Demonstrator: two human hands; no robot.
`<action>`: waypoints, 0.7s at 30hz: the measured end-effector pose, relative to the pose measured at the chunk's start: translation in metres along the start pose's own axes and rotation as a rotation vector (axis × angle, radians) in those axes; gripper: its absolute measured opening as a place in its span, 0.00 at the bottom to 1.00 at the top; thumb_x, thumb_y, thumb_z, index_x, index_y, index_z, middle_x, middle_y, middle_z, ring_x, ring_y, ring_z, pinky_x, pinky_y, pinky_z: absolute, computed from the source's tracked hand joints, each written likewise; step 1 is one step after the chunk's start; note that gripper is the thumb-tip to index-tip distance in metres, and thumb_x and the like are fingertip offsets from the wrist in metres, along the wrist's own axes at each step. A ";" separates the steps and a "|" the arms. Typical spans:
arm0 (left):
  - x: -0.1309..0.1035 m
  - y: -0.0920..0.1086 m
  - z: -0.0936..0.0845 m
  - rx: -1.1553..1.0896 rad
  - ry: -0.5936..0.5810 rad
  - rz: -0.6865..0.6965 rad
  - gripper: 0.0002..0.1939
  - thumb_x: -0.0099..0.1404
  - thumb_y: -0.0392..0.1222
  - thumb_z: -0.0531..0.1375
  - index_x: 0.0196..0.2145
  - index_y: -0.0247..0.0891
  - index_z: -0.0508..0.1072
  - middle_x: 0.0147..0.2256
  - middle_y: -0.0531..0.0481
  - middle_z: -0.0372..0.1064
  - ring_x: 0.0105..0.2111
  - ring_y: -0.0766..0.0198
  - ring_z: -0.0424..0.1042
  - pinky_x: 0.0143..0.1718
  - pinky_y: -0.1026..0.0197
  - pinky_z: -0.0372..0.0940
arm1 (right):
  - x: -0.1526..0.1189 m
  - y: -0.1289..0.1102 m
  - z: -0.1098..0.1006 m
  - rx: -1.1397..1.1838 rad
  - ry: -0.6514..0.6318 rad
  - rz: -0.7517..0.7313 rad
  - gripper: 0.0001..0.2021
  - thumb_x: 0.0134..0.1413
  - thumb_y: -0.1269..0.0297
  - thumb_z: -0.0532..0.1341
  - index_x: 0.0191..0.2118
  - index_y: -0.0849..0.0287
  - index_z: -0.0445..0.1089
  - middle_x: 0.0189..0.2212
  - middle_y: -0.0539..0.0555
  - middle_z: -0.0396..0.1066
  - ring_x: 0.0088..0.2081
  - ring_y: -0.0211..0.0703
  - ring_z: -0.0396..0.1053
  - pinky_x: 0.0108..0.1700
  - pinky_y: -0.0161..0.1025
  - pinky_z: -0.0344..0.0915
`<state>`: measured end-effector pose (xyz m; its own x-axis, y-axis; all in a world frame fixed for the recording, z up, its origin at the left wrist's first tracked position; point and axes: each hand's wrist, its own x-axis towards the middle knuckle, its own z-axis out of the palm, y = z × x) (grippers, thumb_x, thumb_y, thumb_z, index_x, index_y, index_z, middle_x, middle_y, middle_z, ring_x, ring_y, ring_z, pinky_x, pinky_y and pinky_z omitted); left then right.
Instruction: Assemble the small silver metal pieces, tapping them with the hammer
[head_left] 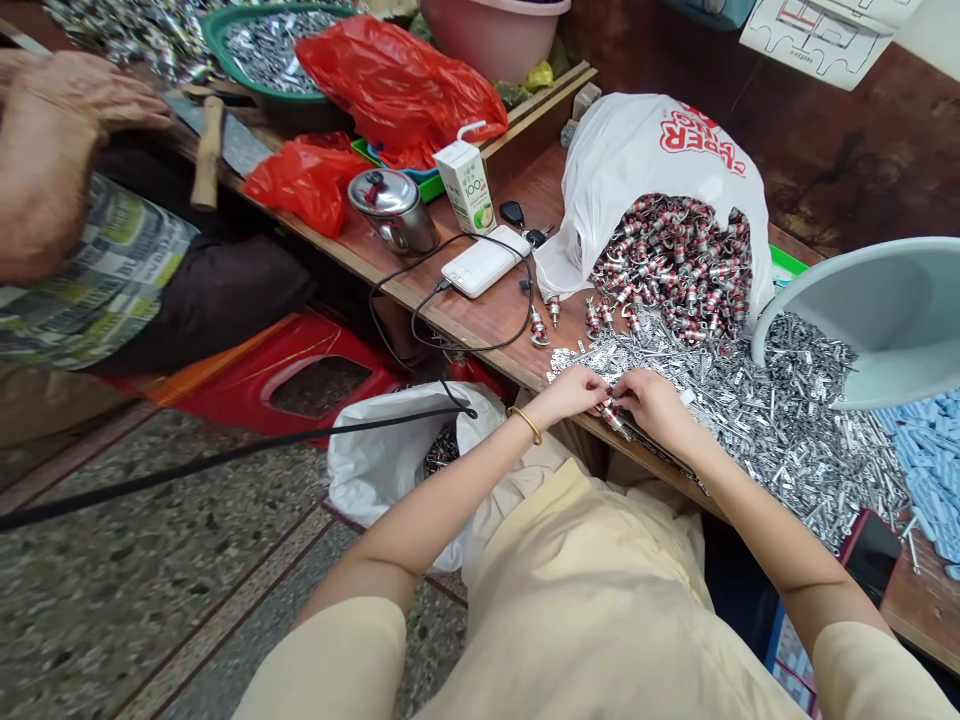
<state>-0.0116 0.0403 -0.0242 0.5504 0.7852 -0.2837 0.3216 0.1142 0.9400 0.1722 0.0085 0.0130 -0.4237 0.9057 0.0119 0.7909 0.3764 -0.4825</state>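
Observation:
My left hand and my right hand meet at the table's front edge, fingers pinched together. Between them is a small metal fitting with red parts, its silver end pointing down toward my lap. Both hands appear closed on it, though the fingers hide much of it. Just beyond lies a spread heap of small silver metal pieces. Similar red-and-silver fittings spill from a white plastic bag behind my hands. A few more fittings stand loose on the wood to the left.
A grey basin tips over the heap, near blue pieces and a phone. Leftward are a white power bank with a cable, a drink carton and a metal pot. Another person's hand is far left.

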 end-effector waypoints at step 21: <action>-0.007 0.010 -0.002 0.025 0.011 -0.001 0.07 0.55 0.38 0.59 0.25 0.33 0.76 0.21 0.54 0.71 0.23 0.67 0.68 0.28 0.67 0.62 | 0.000 -0.016 -0.038 -0.296 -0.126 0.032 0.08 0.59 0.69 0.66 0.44 0.62 0.70 0.42 0.59 0.75 0.43 0.48 0.70 0.41 0.37 0.59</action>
<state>-0.0134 0.0370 -0.0123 0.5417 0.7916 -0.2827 0.3416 0.1000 0.9345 0.1761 0.0100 0.0542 -0.4334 0.8936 -0.1169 0.8909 0.4052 -0.2050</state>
